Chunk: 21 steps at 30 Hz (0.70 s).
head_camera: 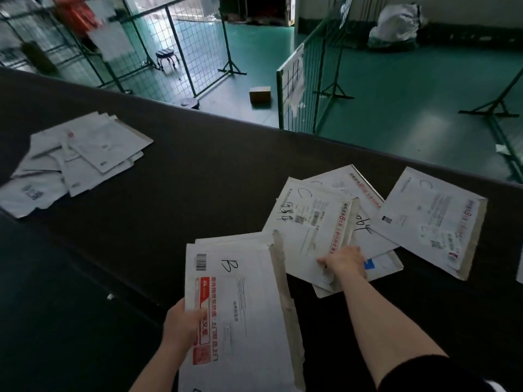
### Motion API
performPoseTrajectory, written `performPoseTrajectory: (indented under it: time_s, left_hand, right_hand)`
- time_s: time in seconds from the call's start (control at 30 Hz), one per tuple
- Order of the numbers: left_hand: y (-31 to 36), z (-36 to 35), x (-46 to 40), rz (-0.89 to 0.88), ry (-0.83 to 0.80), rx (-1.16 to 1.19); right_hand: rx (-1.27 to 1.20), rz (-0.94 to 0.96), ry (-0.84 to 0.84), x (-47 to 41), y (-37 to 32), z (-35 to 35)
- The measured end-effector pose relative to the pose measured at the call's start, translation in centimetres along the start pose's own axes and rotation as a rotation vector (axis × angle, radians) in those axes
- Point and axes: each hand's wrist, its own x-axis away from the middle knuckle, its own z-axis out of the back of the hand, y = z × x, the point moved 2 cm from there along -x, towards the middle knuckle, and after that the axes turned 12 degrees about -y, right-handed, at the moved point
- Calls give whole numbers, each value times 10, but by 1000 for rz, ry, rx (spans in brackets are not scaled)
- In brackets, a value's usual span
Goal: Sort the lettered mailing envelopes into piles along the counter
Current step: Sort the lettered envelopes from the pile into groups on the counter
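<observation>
Holding B-envelope stack (240, 306), left hand (181, 323); right hand (343, 261) gripping C envelope (308, 230).

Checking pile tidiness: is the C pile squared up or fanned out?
Fanned out. The C pile envelopes lie skewed at differing angles with corners offset; one C envelope lies to its right. The right hand grips the top one.

envelopes (240, 306): white paper, torn rough edges | counter (184, 171): dark matt | floor (396, 94): glossy green

**Envelopes on the dark surface**

At lower centre, the left hand (184, 321) grips a stack of envelopes (240, 306), the top one marked B. The right hand (343, 260) pinches an envelope marked C (311, 230) atop a loose pile, centre right. Another pile (76, 162) lies upper left on the surface (198, 171).
</observation>
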Motion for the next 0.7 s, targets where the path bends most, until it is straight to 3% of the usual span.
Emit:
performPoseTrajectory:
  time_s: [0.37,0.53,0.7]
  left_hand:
    - [23,65,-85,-52,-118,-104]
    - [24,63,-87,19,-175,-115]
    - [8,40,-59,98,-187,-78]
  right_hand:
    - [-124,-176,28,30,3,-24]
    - [-290,100,143,57,0,-23]
    - [-422,336,444,95,4,15]
